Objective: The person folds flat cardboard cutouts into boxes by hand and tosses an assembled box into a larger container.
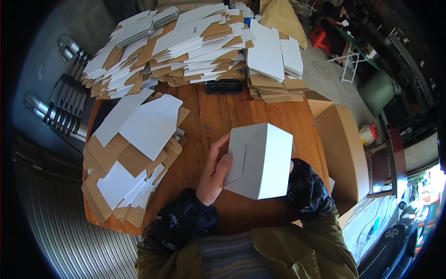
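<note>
A folded-up white cardboard box [260,160] is held tilted above the wooden table, with a slit in its left face. My left hand [215,172] grips the box's left side, thumb on the near face and fingers curving behind. Only a sliver of my right hand [291,166] shows at the box's right edge; its fingers are hidden behind the box. To the left of my left hand lies a loose pile of flat white-and-brown box blanks [151,123].
Tall stacks of flat box blanks [186,44] line the table's [204,111] far side. A black tray [224,87] lies before them. A large open carton [341,149] stands against the right edge. Farther back are a red stool [319,38] and another person [335,16].
</note>
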### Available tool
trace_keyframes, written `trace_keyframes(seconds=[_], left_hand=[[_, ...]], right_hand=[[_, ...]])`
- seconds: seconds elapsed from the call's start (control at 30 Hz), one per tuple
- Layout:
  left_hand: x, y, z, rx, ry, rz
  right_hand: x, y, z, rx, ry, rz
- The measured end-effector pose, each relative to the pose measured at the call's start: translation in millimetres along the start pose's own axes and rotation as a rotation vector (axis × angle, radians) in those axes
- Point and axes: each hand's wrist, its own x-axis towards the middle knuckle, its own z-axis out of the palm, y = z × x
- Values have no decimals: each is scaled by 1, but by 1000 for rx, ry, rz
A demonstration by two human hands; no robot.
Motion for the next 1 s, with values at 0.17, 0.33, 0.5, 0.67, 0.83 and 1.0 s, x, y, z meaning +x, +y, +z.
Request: trace_keyframes(seconds=[0.17, 0.33, 0.5, 0.67, 0.83, 1.0], left_hand=[[2, -7, -5, -202, -87, -82], [5, -11, -8, -350, -48, -263], [7, -29, -14, -430, -2, -297], [8, -32, -16, -471, 46, -314], [6, -24, -11, -282, -19, -163], [10, -22, -20, 386, -138, 219]], right_hand=[[7, -1, 30, 274, 71, 102], [19, -19, 57, -103, 21, -158], [35, 15, 23, -105, 42, -234], [32, -18, 72, -144, -19, -421], [29, 7, 40, -239, 3, -383], [23, -9, 42, -90, 19, -240]])
